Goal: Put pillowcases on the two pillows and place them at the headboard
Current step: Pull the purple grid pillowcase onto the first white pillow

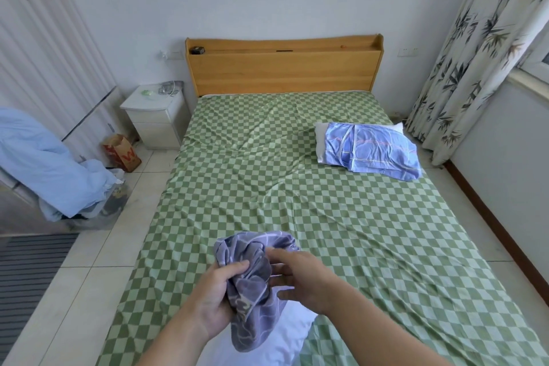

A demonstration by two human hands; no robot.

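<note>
Grey-purple patterned pillowcase [252, 285] is held bunched at the foot of the bed [297, 193]; it is gripped by the left hand [218, 294], fingers curled into the cloth; the right hand [300, 275] is at the fabric w/ fingers loosely spread, no firm grip seen. A bare white pillow [276, 333] lies beneath; 2nd pillow [322, 142], blue pillowcase [371, 148] lying over it, sits mid-bed, well short of the headboard [282, 68]. Probably the opening is being sought; it should be found first, both edges pinched, case shaken out, then corners fed over the pillow.
</note>
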